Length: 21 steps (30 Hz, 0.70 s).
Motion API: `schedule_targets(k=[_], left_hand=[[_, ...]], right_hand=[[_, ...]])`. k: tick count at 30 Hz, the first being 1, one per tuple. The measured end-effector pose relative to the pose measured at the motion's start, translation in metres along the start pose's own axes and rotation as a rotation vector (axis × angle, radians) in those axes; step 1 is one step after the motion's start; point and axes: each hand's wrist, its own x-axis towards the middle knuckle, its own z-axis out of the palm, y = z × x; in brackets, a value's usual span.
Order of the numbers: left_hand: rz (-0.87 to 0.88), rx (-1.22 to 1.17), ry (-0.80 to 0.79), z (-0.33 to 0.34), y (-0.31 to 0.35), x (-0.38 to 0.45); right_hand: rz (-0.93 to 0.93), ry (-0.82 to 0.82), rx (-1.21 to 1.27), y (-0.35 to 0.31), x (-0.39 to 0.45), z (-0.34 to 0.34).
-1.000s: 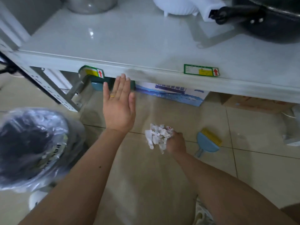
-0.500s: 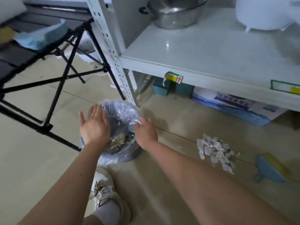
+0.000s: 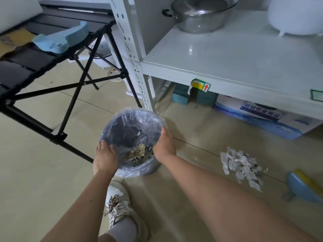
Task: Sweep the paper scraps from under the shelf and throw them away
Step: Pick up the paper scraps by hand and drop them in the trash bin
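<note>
Far left, a black folding table [image 3: 40, 55] stands on the tile floor with a blue foam piece [image 3: 63, 39] lying on its slats. Half a second ago both hands hovered over the bin without touching it; now they have closed in on it. The left hand [image 3: 104, 158] grips the near-left rim of the trash bin [image 3: 122, 123], fingers curled over the clear plastic liner. The right hand [image 3: 164, 143] holds the right rim the same way, thumb and fingers wrapped on the edge. The bin sits on the floor just beside the white shelf post [image 3: 132, 55], with a little litter showing at its bottom. A second ago the right hand was bunched around the scraps; it carries none now. Below the hands, a white sneaker [image 3: 120, 206] is planted near the bin.

Further right, the paper scraps [image 3: 242, 165] lie in a loose heap on the floor, in front of the shelf [image 3: 227, 60] and well apart from the bin. Beside them at the far right lies a blue dustpan [image 3: 302, 187] with a yellow brush. Under the shelf sits a blue-and-white box [image 3: 265, 117]; on top, a steel pot [image 3: 201, 14].
</note>
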Motion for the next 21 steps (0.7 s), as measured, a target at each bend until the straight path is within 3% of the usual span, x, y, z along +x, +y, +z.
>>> schedule_targets(k=[15,21], left_hand=[[0.159,-0.035,-0.086,0.050,0.123,-0.042],[0.241,-0.035,-0.119,0.070,0.143,-0.055]], right_hand=[[0.128,0.202,-0.054,0.085,0.004,-0.112],[0.144,0.170,-0.003,0.112,0.002,-0.142]])
